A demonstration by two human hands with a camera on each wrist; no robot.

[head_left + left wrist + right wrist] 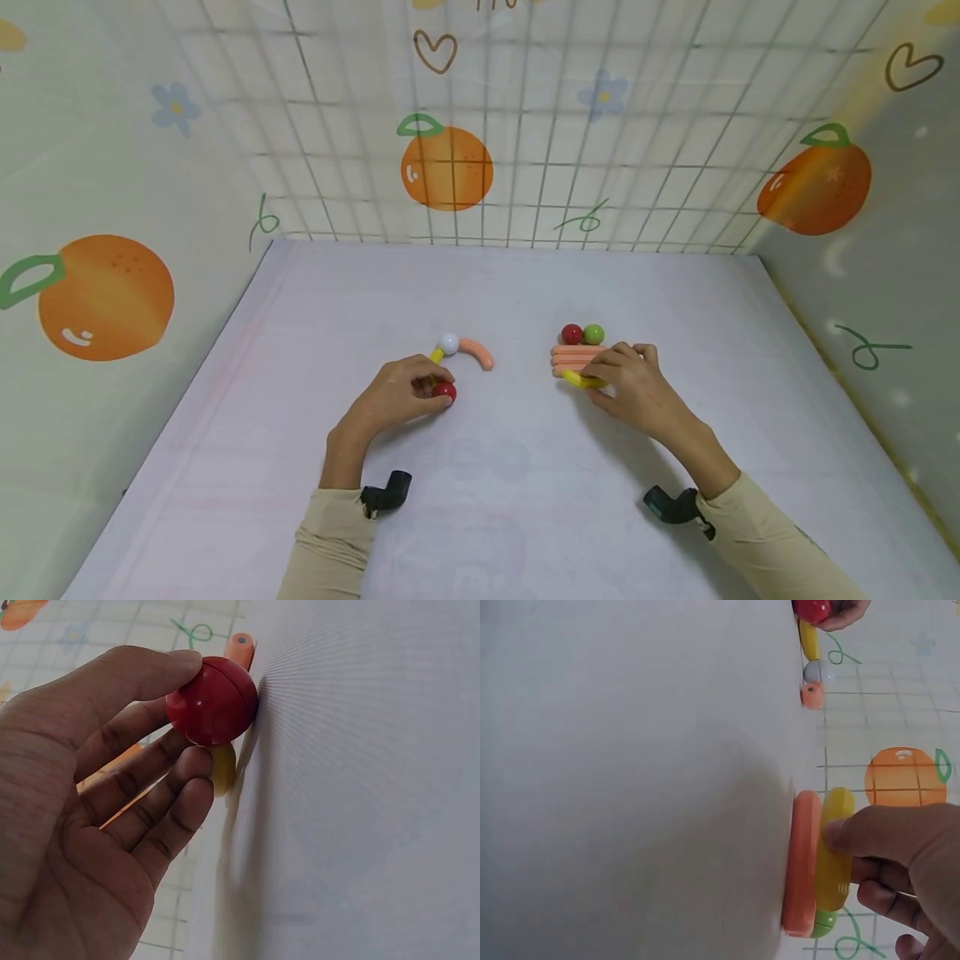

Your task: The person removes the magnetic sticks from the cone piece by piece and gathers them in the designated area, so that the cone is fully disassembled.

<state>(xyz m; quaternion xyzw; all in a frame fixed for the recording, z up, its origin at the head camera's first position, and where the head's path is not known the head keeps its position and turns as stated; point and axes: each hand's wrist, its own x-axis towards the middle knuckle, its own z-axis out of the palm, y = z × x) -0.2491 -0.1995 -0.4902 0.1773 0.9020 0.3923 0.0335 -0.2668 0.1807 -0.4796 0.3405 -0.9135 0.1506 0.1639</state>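
My left hand (393, 392) pinches a glossy red ball (445, 392) (214, 701) between thumb and fingers, low over the table. The ball is at the near end of a yellow stick (436, 356), partly hidden by the fingers. A white ball (448, 344) sits at that stick's far end, and a curved pink stick (477, 353) runs from it to the right. On the other side my right hand (637, 387) holds a curved yellow stick (577, 380) (834, 855) by thumb and fingers. Beneath and beyond it, several pink sticks (573, 357) lie side by side, their right ends covered by the hand.
Behind the pink sticks, a second red ball (572, 334) and a green ball (594, 334) rest side by side. The pale table (495, 517) meets a wire grid covered by printed cloth (525, 167) at its back edge, with cloth walls at both sides.
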